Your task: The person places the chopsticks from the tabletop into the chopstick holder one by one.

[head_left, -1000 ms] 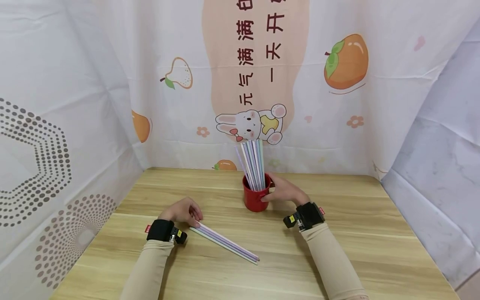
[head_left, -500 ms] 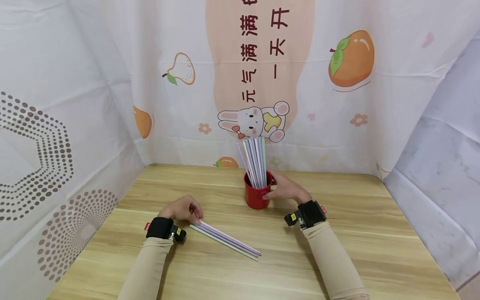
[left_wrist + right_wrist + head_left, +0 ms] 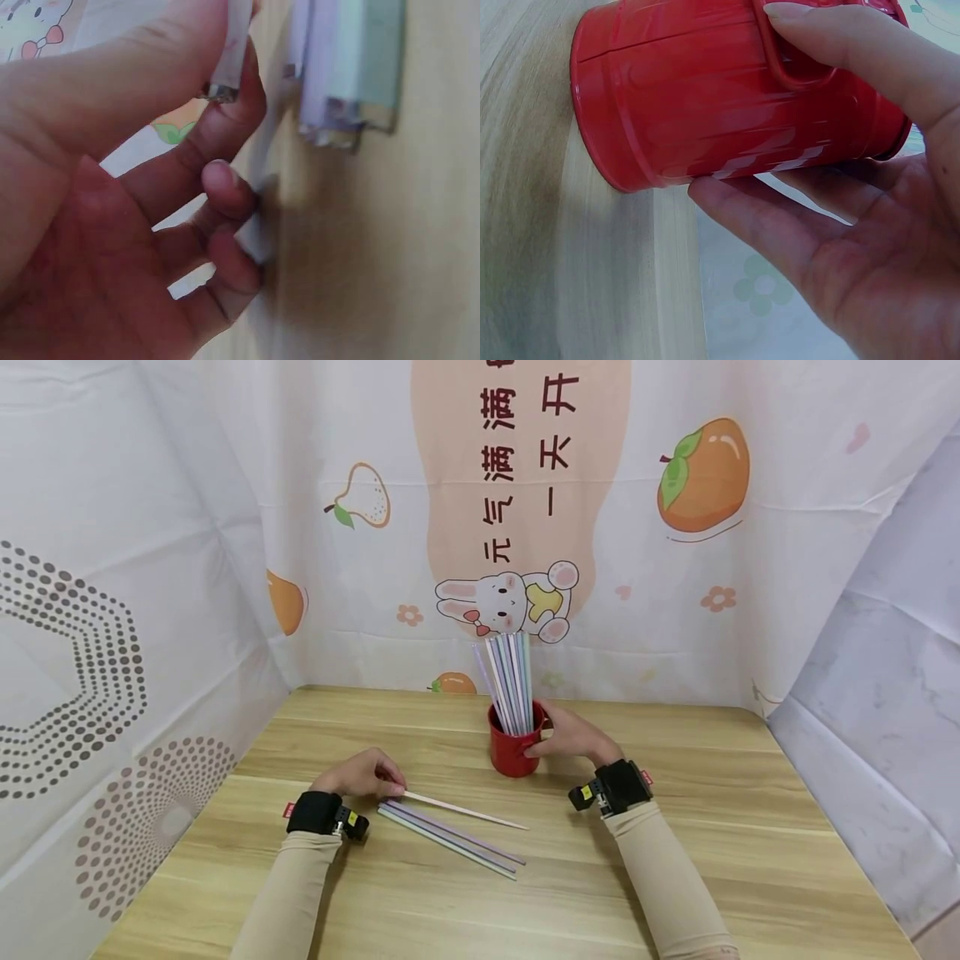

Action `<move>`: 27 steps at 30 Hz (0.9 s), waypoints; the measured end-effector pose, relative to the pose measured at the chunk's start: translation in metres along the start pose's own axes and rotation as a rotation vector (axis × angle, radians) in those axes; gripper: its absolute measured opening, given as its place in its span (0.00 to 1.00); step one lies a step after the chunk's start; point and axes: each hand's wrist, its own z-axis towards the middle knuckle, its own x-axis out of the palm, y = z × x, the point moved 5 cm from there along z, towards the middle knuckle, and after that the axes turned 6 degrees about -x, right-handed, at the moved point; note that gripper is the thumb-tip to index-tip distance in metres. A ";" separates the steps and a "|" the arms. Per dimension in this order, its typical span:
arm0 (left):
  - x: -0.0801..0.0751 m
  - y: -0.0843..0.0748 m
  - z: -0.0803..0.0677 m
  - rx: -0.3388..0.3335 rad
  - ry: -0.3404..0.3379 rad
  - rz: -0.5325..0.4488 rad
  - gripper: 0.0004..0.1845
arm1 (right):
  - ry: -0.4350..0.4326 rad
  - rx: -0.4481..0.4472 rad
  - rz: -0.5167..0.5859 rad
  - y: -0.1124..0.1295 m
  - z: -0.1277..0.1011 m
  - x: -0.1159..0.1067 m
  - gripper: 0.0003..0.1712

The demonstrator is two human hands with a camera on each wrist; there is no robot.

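My left hand (image 3: 367, 773) pinches the thick end of a pale pink chopstick (image 3: 465, 811) between thumb and forefinger; its thin end points right. In the left wrist view the square end of this pink chopstick (image 3: 234, 56) sticks out beneath the thumb. Several purple and green chopsticks (image 3: 450, 839) lie side by side on the table just below it. My right hand (image 3: 573, 737) holds a red mug (image 3: 513, 755) from the right, and in the right wrist view the thumb lies over the mug's handle (image 3: 795, 79). A bundle of pastel chopsticks (image 3: 510, 685) stands in the mug.
The wooden table (image 3: 675, 877) carries the mug and the loose chopsticks. Behind it hangs a printed curtain (image 3: 360, 568), with a dotted white cloth (image 3: 172, 510) at the left.
The pink chopstick has come away from the loose group, swung up and back in my left hand's pinch. My right hand stays on the mug; the head view has shifted slightly.
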 end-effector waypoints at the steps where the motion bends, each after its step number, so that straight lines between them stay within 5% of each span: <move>1: -0.001 0.000 0.000 -0.005 -0.001 0.010 0.06 | 0.003 -0.003 -0.005 0.000 0.000 0.000 0.50; 5: -0.006 -0.001 -0.001 -0.053 -0.008 0.028 0.09 | 0.007 -0.011 -0.014 0.000 0.000 0.000 0.50; 10: -0.016 0.000 -0.002 -0.126 -0.099 -0.040 0.11 | 0.001 -0.005 -0.002 -0.001 -0.001 0.000 0.50; 20: -0.032 0.004 0.010 -0.105 -0.465 -0.603 0.21 | 0.004 -0.003 -0.009 0.000 -0.003 -0.001 0.51; 27: -0.035 -0.005 0.022 -0.060 -0.657 -0.800 0.24 | 0.002 0.004 -0.019 0.001 -0.002 0.000 0.50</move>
